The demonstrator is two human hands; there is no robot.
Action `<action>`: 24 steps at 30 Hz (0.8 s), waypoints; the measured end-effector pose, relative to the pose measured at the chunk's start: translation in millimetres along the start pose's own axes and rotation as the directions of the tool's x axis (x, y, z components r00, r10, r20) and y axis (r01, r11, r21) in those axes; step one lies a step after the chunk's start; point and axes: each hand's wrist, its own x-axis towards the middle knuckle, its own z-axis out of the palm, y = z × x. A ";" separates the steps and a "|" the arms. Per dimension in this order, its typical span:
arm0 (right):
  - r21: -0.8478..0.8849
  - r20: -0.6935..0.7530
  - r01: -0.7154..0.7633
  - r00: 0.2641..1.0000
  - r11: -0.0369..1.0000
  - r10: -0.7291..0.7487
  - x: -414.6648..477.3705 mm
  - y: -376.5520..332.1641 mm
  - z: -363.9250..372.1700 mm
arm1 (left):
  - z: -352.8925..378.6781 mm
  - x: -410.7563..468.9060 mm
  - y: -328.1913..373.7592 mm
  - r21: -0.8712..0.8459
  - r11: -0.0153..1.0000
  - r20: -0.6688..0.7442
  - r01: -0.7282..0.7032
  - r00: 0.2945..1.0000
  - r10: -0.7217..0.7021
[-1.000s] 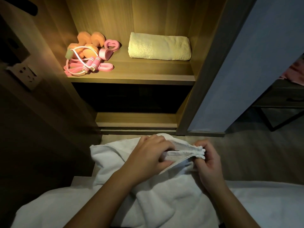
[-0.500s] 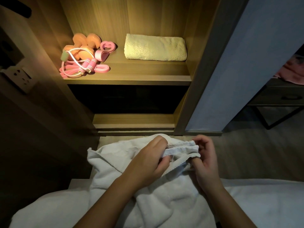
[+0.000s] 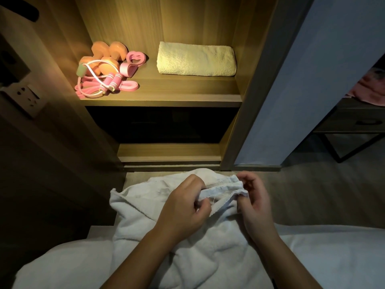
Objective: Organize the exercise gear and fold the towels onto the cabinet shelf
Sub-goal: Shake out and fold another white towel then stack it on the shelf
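Folded towel (image 3: 196,59) on shelf (image 3: 162,97), pink gear (image 3: 108,79) beside (touching unclear)

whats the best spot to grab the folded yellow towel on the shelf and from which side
Grip the folded yellow towel at the two short ends, coming in from the open front of the shelf. It lies flat and long, left to right, with its thick rolled fold facing forward. The right end sits close to the cabinet wall, so that hand would likely need to slide under the front edge instead.

Wall socket (image 3: 29,99) at left, white. Dark side table (image 3: 354,119) at right w/ drawer pull, pink cloth (image 3: 370,91) on top. Blue-grey panel (image 3: 325,80) beside it.
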 end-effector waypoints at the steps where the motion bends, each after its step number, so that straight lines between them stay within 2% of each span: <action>1: 0.001 0.014 -0.014 1.000 1.000 0.014 0.0 0.0 0.2 | -1.5 1.4 0.8 0.026 0.999 0.017 -0.022 1.000 0.021; 4: -0.007 0.071 -0.027 0.997 1.000 0.028 0.6 -2.3 -1.0 | -5.4 9.6 6.7 0.035 0.995 0.107 -0.095 0.990 0.091; 7: -0.020 0.134 -0.018 0.991 1.000 0.020 1.1 -3.9 -2.0 | -2.4 19.7 15.0 -0.038 0.992 0.146 -0.118 0.982 0.122; 10: -0.024 0.136 -0.022 0.990 0.999 0.025 0.3 -7.4 -1.3 | 8.5 21.3 18.7 -0.122 0.991 0.131 -0.050 0.989 0.066; 14: -0.117 0.167 -0.032 0.985 0.993 0.052 0.6 -12.5 -0.8 | 22.9 12.4 12.2 -0.213 0.976 0.135 0.050 0.991 -0.021; 17: -0.121 0.233 -0.065 0.968 0.991 0.092 1.1 -17.4 -1.1 | 26.5 8.6 7.4 -0.253 0.965 0.130 0.065 0.991 -0.033; 21: -0.056 0.302 -0.152 0.940 0.987 0.162 2.0 -26.2 -3.9 | 26.1 9.4 6.3 -0.245 0.967 0.088 0.073 0.995 -0.053; 24: -0.053 0.328 -0.192 0.924 0.980 0.198 5.4 -30.5 -8.8 | 21.1 10.1 6.8 -0.136 0.990 0.086 0.027 0.996 -0.015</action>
